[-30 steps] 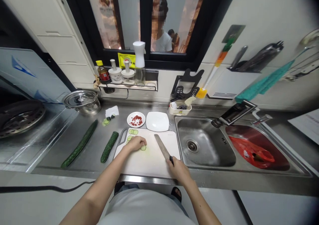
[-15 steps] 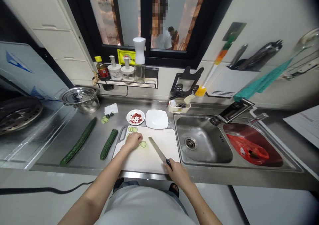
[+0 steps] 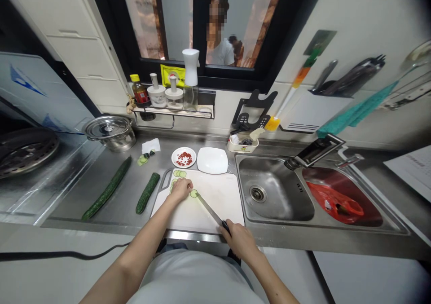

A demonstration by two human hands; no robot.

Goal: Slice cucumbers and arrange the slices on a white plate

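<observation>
Over swings the knife (image 3: pixel 210 209), tip now meeting the cucumber slice (image 3: pixel 193 194); right hand (image 3: pixel 239 240), grip wrapped round its handle, presumably for control; left hand (image 3: pixel 182 189), grip curled, contents impossible to tell.

I see the board (image 3: pixel 229 189) lying on the counter (image 3: pixel 127 195), with cucumber slices (image 3: pixel 179 174) on it. Two cucumbers (image 3: pixel 148 193) lie to its left, and a pot (image 3: pixel 120 140) stands behind them. Two plates (image 3: pixel 213 160) sit behind the board. To its right is the sink (image 3: pixel 279 200), with a bag (image 3: pixel 336 204) in its right bowl.
</observation>
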